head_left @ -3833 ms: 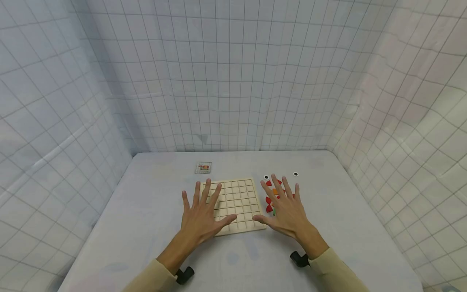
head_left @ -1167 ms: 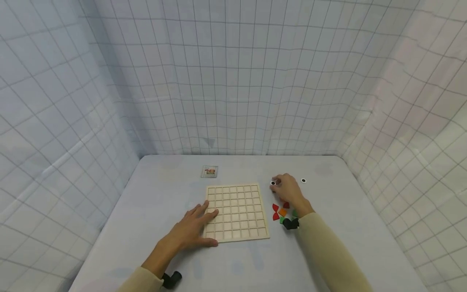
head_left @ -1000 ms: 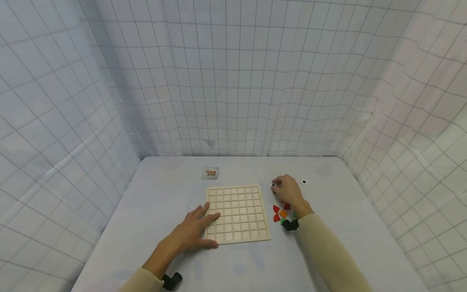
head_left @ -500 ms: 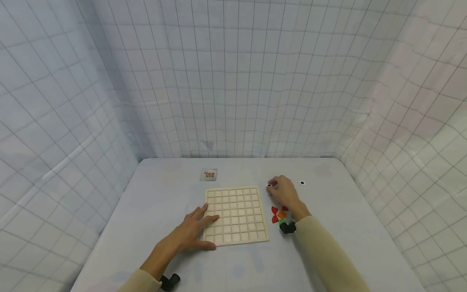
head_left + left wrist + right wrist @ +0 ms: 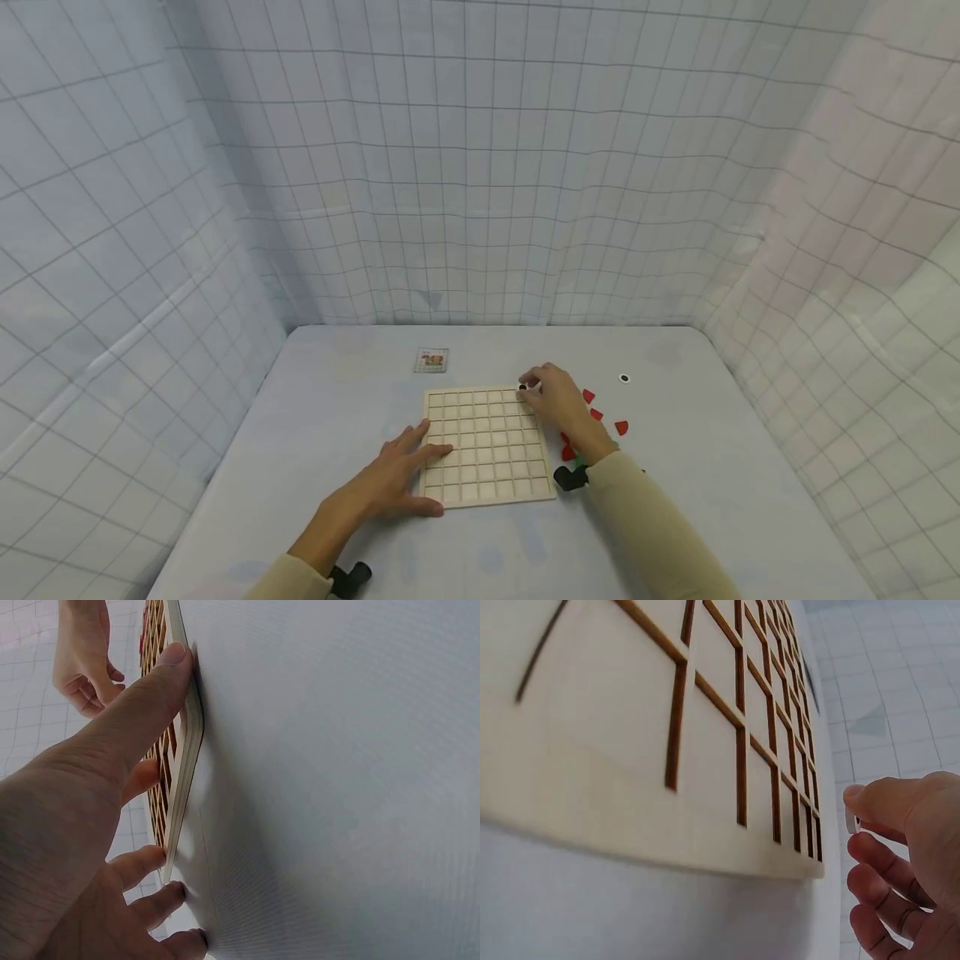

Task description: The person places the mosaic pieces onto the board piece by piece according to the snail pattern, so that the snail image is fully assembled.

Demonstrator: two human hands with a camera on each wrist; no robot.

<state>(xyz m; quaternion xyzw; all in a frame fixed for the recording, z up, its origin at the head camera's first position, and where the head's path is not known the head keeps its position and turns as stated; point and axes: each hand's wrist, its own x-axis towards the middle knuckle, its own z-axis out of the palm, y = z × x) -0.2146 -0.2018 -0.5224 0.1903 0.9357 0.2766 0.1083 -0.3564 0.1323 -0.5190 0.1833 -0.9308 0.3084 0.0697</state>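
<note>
A pale wooden grid board [image 5: 487, 446] with square cells lies on the white table. My left hand [image 5: 382, 483] rests spread at its left side; in the left wrist view the thumb [image 5: 142, 697] lies along the board's edge, and other fingertips touch the rim and the tabletop. Over the far right corner, my right hand [image 5: 558, 402] pinches a small white tile [image 5: 522, 387] with a black dot between thumb and index finger. In the right wrist view that tile [image 5: 852, 820] is held edge-on, beyond the board's corner, with the other fingers curled below.
Right of the board lie several red pieces [image 5: 622, 427] and a green piece [image 5: 580, 460], partly hidden by my right arm. A second white tile with a black dot [image 5: 624, 378] sits farther right. Behind the board is a small picture card [image 5: 431, 360]. Gridded white cloth walls enclose the table.
My right hand reached to the pieces, pinched the white black-dotted tile and carried it left to the board's far right corner. My left hand came down onto the board's left edge and stayed.
</note>
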